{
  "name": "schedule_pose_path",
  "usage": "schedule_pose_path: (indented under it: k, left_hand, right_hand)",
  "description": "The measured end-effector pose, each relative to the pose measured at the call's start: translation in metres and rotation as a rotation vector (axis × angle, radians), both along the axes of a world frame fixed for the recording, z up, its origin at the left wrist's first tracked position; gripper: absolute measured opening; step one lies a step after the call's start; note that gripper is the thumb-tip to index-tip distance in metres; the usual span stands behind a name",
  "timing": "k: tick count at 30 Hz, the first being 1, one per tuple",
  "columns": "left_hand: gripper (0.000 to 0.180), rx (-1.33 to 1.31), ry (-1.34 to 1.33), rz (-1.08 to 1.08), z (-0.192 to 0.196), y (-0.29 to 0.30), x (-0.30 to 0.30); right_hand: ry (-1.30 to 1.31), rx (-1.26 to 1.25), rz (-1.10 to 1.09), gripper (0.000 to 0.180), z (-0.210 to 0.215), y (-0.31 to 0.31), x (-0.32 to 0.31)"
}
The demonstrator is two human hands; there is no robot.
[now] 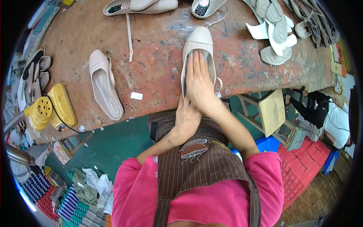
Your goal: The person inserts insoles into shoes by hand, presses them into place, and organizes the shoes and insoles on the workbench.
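A beige closed-toe slingback shoe (199, 38) lies on the worn reddish-brown worktable in front of me, toe pointing away. Inside its opening, my right hand (199, 81) lies flat on the insole with fingers stretched forward. My left hand (186, 118), a bracelet at its wrist, grips the heel end; part of it is hidden beneath the right hand. A loose strap shows beside the shoe. To the left rests a matching beige shoe (99, 62) with its insole showing, apart from both hands. Between the two shoes is a small white label (136, 96).
More beige shoes (155, 6) lie along the far side. White and grey soles (278, 34) are piled at the far right, near stacked dark straps. A yellow device (60, 108) with a cable stands at the left edge. Beyond the table are a wooden stool (271, 112) and another person (334, 123).
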State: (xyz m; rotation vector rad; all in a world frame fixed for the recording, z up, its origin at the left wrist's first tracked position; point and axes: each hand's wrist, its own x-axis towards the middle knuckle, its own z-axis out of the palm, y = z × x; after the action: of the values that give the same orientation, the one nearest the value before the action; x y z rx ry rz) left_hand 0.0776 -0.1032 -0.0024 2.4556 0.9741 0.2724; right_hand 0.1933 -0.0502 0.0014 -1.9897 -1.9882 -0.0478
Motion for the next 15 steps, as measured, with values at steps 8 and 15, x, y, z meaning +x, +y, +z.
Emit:
schedule_pose_path:
  k: [8, 15]
  left_hand:
    - [0.052, 0.063, -0.068, 0.013, -0.013, 0.003, 0.001]
    - [0.061, 0.063, -0.040, 0.066, 0.012, 0.009, 0.010]
  right_hand:
    - [-0.002, -0.011, -0.069, 0.051, -0.011, 0.001, -0.005]
    - [-0.098, 0.211, 0.192, 0.027, 0.017, 0.017, 0.029]
